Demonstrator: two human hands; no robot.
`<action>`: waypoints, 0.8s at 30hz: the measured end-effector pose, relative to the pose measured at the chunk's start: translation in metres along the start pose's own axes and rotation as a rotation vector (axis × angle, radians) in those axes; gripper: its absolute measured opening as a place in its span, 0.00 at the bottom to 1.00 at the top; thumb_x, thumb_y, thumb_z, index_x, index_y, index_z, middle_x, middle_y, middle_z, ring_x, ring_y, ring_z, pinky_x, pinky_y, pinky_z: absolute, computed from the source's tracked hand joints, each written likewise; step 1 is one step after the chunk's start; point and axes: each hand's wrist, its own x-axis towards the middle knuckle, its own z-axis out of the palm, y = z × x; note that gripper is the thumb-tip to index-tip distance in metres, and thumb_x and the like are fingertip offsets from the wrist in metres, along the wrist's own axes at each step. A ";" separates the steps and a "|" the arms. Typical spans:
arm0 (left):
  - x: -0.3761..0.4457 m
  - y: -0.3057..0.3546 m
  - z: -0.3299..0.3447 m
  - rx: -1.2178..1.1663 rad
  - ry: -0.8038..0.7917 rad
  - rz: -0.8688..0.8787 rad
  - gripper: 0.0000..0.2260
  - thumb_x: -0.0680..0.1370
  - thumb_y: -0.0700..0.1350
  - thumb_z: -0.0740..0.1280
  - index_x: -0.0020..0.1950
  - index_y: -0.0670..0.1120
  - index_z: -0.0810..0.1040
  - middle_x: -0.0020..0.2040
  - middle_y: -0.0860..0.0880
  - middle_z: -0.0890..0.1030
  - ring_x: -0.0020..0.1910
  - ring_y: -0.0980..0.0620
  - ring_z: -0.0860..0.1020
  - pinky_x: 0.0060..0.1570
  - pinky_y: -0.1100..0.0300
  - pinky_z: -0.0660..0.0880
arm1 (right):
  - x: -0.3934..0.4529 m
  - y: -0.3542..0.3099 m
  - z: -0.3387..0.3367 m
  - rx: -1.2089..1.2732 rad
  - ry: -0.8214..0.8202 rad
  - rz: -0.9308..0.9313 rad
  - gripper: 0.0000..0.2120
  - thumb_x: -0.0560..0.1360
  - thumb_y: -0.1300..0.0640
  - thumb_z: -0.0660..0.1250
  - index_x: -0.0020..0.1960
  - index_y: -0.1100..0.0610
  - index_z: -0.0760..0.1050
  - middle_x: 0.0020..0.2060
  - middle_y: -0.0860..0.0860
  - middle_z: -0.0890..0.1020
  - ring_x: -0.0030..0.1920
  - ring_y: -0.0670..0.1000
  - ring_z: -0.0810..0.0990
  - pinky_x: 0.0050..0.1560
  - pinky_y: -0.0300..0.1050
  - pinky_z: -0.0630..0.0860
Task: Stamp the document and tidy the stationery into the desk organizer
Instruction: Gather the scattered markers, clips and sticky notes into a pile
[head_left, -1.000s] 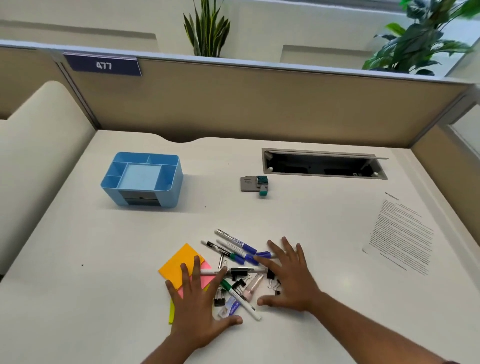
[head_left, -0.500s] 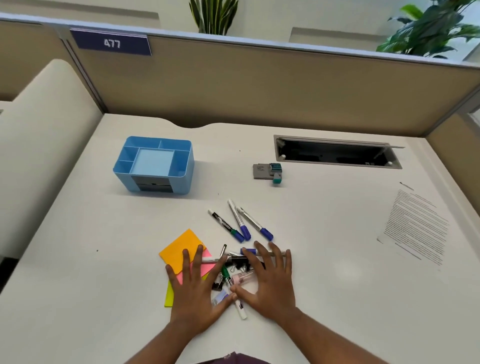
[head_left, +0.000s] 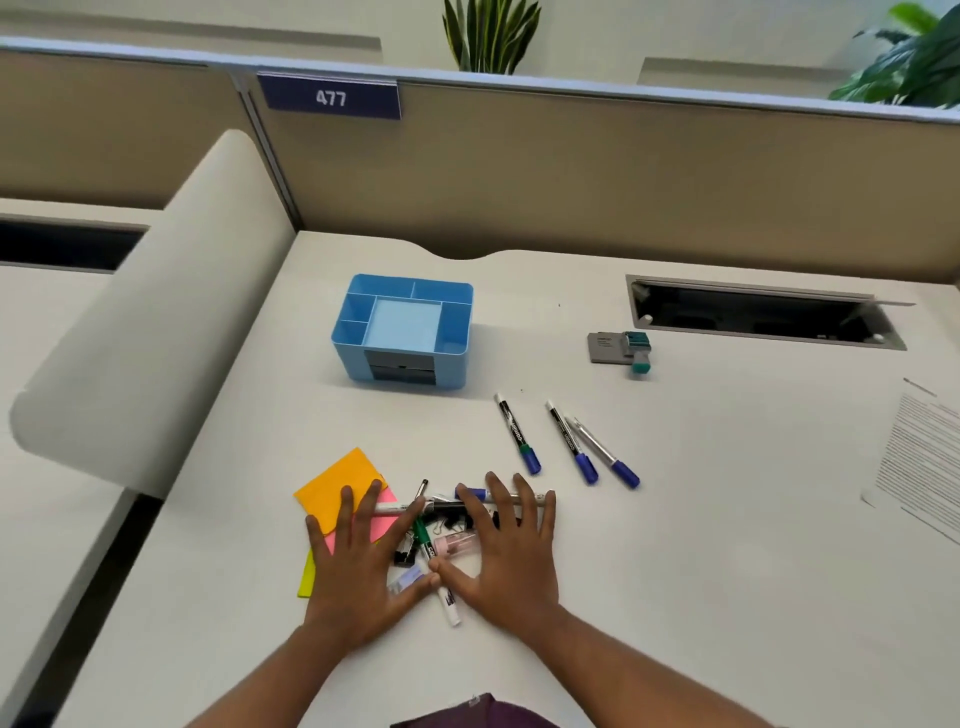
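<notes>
Left hand (head_left: 358, 566): flat, palm down, fingers spread over the sticky notes (head_left: 337, 486) near the front edge of the bench (head_left: 727, 597); the grip is apart, closed on nothing.
Right hand (head_left: 506, 556): flat beside the left, thumbs nearly touching, fingers spread over the small pile; grip apart, holding nothing.
Pile under the hands: binder clips (head_left: 447, 519), a green-capped marker (head_left: 426, 543), a pink clear piece (head_left: 457, 544) and some pens, all heaped between and beneath the fingers.
Loose markers (head_left: 566, 441): three blue-capped ones lie apart from the pile, toward the bench's middle, between the hands and the stamp.
Desk organizer (head_left: 404, 332): light blue, toward the back-left part of the bench; every compartment that shows looks empty.
Stamp (head_left: 638, 351): teal, lying beside a grey pad (head_left: 608, 347) near the back edge, just in front of the cable hatch (head_left: 763, 314).
Document (head_left: 919, 457): printed sheet at the right edge of the bench, well apart from the stamp; whether it carries a stamp mark cannot be told.
Progress: judging by the layout, almost nothing is finished. The stamp sits untouched far from the sheet, and no stationery is in the organizer.
Left to do: stamping, then carrying markers, clips and notes into the compartments.
</notes>
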 end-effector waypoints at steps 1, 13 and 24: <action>0.000 -0.011 -0.001 0.004 -0.003 -0.010 0.39 0.71 0.78 0.55 0.79 0.64 0.54 0.82 0.47 0.51 0.80 0.38 0.48 0.69 0.26 0.51 | 0.005 -0.009 0.003 0.006 0.001 -0.008 0.40 0.71 0.21 0.55 0.79 0.36 0.58 0.79 0.48 0.62 0.81 0.60 0.54 0.76 0.71 0.49; 0.002 -0.059 -0.008 -0.094 0.059 -0.130 0.44 0.68 0.78 0.55 0.80 0.60 0.53 0.82 0.47 0.46 0.80 0.39 0.43 0.66 0.23 0.49 | 0.053 0.017 -0.028 0.145 0.338 0.103 0.36 0.72 0.27 0.62 0.76 0.39 0.65 0.78 0.48 0.64 0.82 0.56 0.52 0.79 0.63 0.49; 0.004 -0.039 0.003 -0.088 0.024 -0.177 0.45 0.68 0.81 0.50 0.80 0.60 0.53 0.82 0.44 0.46 0.80 0.37 0.44 0.70 0.27 0.50 | 0.074 0.073 -0.022 0.006 0.026 0.302 0.39 0.71 0.20 0.45 0.79 0.33 0.53 0.81 0.45 0.58 0.81 0.64 0.48 0.78 0.67 0.51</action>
